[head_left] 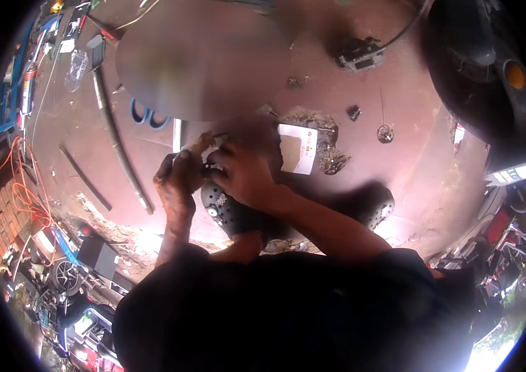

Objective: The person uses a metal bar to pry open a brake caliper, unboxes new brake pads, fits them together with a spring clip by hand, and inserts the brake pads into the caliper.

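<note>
A long, round rod (pixel 115 136) lies well left of the flat white card (pixel 308 139); nearer it, blue looped handles (pixel 150 118), then curled left hand (pixel 178 181) and bent-fingered right hand (pixel 247 167) about a small brownish piece (pixel 204 144), hold unclear; just right, crumbly grime (pixel 333 162).

bare hands (pixel 247 170) | dark short-sleeved top (pixel 294 310) | rounded black perforated clogs (pixel 230 216) | pale charms (pixel 212 212) on left clog
</note>
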A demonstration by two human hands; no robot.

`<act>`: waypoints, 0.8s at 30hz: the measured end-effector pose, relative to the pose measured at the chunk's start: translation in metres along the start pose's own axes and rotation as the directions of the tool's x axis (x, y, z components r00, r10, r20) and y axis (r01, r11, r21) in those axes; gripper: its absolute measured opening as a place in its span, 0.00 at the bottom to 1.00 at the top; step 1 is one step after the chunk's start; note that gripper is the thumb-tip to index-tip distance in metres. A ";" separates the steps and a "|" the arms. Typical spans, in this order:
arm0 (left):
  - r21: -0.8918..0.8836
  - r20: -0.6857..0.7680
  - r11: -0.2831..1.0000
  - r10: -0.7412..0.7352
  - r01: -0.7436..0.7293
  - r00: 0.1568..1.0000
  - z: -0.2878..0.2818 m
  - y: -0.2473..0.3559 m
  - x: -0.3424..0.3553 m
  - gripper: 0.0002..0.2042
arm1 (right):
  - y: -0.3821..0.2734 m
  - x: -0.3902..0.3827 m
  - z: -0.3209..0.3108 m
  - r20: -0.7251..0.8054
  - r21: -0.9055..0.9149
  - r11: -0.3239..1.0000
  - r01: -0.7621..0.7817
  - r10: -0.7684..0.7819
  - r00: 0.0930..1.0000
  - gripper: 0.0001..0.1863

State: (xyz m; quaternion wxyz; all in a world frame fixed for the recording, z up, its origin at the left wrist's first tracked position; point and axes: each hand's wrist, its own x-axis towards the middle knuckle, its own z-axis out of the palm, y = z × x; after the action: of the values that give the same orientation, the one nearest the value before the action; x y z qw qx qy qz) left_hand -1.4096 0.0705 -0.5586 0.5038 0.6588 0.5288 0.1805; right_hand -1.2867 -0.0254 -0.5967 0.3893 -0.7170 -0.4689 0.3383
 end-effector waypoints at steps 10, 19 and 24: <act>0.614 0.028 0.789 0.007 -0.022 1.000 -0.127 -0.110 0.002 0.15 | 0.026 0.014 -0.033 -0.239 0.135 0.951 0.278 -0.240 0.941 0.05; 0.117 0.400 0.937 0.258 -0.328 0.879 -0.007 0.029 0.012 0.25 | 0.025 0.011 -0.019 0.011 0.433 0.893 0.121 -0.139 0.990 0.05; 0.292 0.485 0.748 0.422 -0.596 0.766 0.013 0.028 0.021 0.26 | 0.040 0.009 -0.029 0.012 0.398 0.903 0.161 -0.180 0.984 0.04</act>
State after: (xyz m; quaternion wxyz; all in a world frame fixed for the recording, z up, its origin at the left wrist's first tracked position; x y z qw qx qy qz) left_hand -1.3771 0.0844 -0.5463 0.3695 0.8959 0.2396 0.0582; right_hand -1.2427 -0.0341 -0.6190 0.5427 -0.5714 -0.4610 0.4080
